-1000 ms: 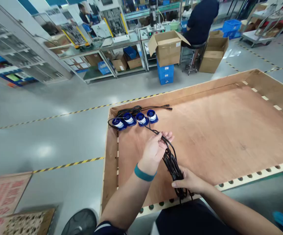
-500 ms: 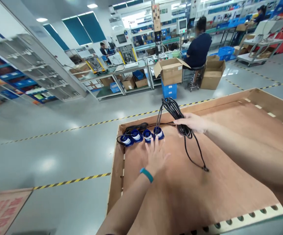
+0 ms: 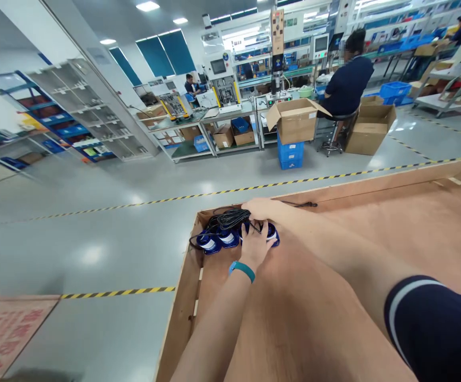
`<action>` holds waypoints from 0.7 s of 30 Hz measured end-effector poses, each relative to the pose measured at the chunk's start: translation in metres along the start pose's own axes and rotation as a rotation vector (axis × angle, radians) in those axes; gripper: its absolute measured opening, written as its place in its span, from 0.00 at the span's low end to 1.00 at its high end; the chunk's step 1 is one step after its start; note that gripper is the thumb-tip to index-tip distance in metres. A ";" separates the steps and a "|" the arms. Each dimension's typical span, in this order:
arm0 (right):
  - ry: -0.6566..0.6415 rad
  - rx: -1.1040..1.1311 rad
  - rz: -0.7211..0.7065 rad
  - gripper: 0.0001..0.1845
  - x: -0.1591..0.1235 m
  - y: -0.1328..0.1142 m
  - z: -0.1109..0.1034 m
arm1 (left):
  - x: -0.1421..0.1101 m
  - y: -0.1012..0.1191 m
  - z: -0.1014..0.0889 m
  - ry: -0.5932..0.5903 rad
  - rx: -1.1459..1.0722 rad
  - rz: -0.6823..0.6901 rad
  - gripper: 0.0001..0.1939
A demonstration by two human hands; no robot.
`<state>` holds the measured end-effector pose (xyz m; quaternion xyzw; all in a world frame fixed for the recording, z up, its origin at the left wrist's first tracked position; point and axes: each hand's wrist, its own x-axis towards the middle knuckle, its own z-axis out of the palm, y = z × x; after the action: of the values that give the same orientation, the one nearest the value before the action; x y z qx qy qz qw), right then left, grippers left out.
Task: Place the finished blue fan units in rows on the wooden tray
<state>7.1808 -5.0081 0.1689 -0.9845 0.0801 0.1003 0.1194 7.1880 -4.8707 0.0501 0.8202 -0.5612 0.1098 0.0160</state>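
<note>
Several blue round-topped devices with white labels (image 3: pixel 207 243) stand in a row in the near-left corner of a shallow wooden crate (image 3: pixel 194 307). My left hand (image 3: pixel 254 244) lies over the devices at the row's right end, fingers spread and touching them, partly hiding them. Behind the row, a coil of black cable (image 3: pixel 232 218) rests along the crate's far wall. My right hand (image 3: pixel 259 208) is at the coil's right end, closed around it, its fingertips mostly hidden. A cable end (image 3: pixel 309 205) sticks out to the right along the wall.
Beyond the crate, yellow-black tape (image 3: pixel 198 197) crosses the floor. A cardboard box (image 3: pixel 297 122) tops blue bins (image 3: pixel 290 155), and a person (image 3: pixel 350 79) sits beside it at a workbench. Shelving (image 3: pixel 91 101) stands at the left; a printed board (image 3: pixel 11 331) is lower left.
My right hand has carried the cable coil left and down, from above the crate to behind the blue devices. My left hand has come down onto the devices. The camera view has shifted.
</note>
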 end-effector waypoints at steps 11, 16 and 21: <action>0.188 0.225 0.158 0.22 0.022 0.043 0.046 | -0.008 -0.013 0.008 0.144 -0.138 0.070 0.37; 0.759 0.487 0.131 0.14 -0.077 0.051 0.113 | -0.037 -0.038 -0.005 0.301 -0.134 0.175 0.31; 0.804 0.532 0.547 0.19 -0.278 0.058 0.228 | -0.008 -0.033 -0.019 0.097 0.038 0.206 0.38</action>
<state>6.8605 -4.9687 -0.0007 -0.8244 0.3946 -0.2798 0.2938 7.2123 -4.8481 0.0704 0.7521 -0.6388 0.1610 0.0164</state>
